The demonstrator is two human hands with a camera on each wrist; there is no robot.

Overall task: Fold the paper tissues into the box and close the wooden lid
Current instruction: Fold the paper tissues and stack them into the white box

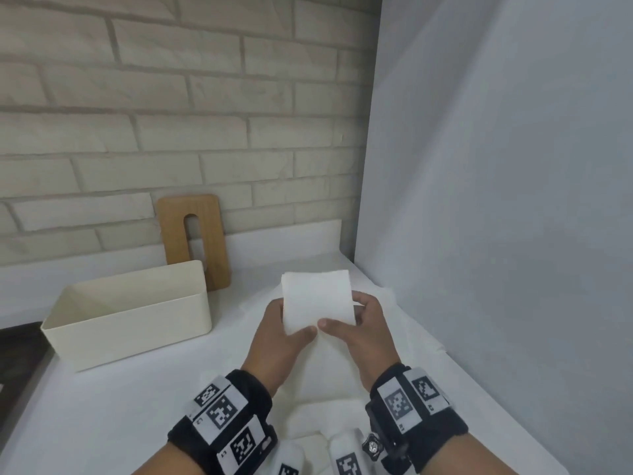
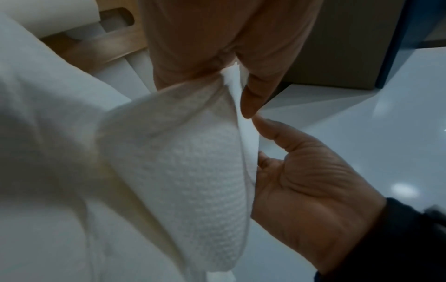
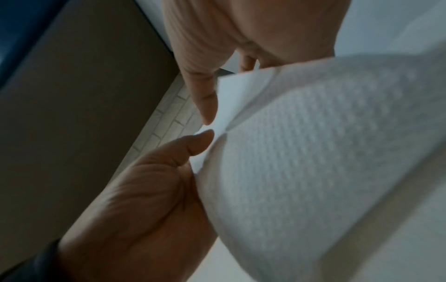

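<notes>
Box (image 1: 126, 313): left on the table (image 1: 102, 406)
Lid (image 1: 193, 240): behind box, leaning against the wall (image 1: 137, 114)
Tissue (image 1: 317, 301): right of box, between both hands

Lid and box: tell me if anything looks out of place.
Nothing is damaged. The lid is off the box, propped upright against the brick wall behind it. The box is open and looks empty.
</notes>
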